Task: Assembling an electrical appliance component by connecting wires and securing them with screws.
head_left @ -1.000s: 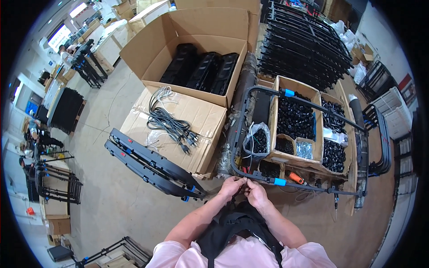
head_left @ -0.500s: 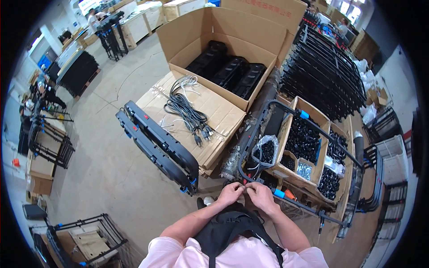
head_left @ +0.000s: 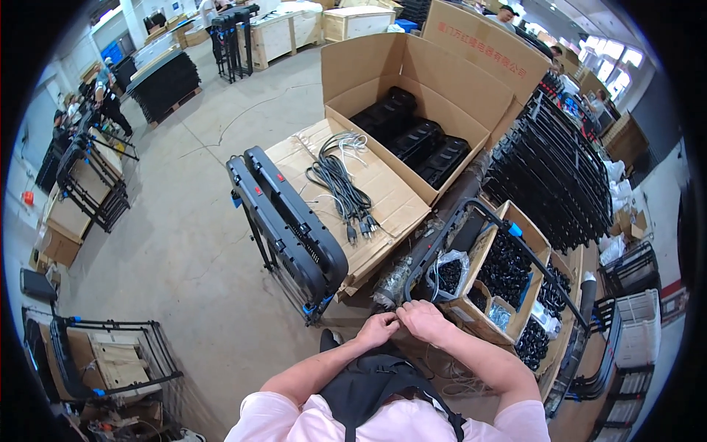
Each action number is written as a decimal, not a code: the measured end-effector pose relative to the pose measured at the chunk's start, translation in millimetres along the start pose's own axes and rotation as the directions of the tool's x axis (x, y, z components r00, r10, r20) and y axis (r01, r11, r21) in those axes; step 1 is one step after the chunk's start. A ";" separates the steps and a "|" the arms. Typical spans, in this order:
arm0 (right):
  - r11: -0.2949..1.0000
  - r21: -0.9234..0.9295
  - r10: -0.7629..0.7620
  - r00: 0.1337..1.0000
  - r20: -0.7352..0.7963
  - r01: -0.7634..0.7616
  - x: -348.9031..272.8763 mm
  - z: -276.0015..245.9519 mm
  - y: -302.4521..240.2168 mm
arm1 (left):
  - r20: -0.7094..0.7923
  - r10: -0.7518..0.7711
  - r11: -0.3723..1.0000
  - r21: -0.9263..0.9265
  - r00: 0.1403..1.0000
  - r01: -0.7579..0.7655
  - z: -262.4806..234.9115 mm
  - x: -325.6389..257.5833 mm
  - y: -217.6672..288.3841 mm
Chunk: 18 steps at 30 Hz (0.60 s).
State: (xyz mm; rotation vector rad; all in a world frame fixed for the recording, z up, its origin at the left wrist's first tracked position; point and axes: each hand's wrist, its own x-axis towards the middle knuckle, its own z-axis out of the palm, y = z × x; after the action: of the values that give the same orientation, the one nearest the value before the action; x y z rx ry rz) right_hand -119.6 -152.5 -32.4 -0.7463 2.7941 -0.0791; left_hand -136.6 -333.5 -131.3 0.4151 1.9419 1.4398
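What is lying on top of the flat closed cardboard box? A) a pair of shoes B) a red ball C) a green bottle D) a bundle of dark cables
D: a bundle of dark cables with plugs lies spread across the flat cardboard box, beside the open box.

The person wears a pale pink short-sleeved shirt [head_left: 383, 426], its sleeves ending above the elbows so that both forearms are bare down to the wrists. Over the chest sits a black harness [head_left: 372, 387]: a dark padded panel in the middle with black straps running from it over the shoulders, the one on the right side showing as a narrow band across the pink cloth. The left hand [head_left: 377, 329] and the right hand [head_left: 426, 322] are bare, without gloves.
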 end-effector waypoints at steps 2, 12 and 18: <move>1.000 0.007 -0.015 1.000 -0.018 0.015 -8.8 -1.9 -0.9 | 0.001 0.033 0.998 -0.047 0.999 -0.033 -0.8 5.7 -10.6; 0.872 0.478 0.177 0.977 -0.115 -0.102 -21.1 -4.7 9.6 | 0.193 0.008 0.945 -0.322 0.981 0.055 -5.6 8.7 -14.2; 0.768 0.629 0.287 0.943 -0.167 -0.122 -29.2 4.6 8.5 | 0.267 0.000 0.987 -0.157 0.964 0.044 -18.6 1.0 2.6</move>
State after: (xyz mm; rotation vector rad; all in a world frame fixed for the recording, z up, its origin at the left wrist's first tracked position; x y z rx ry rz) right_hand -98.0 -130.5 -31.3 -0.2692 2.7775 -1.0584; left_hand -150.4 -345.3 -126.1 0.4839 1.5991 1.4349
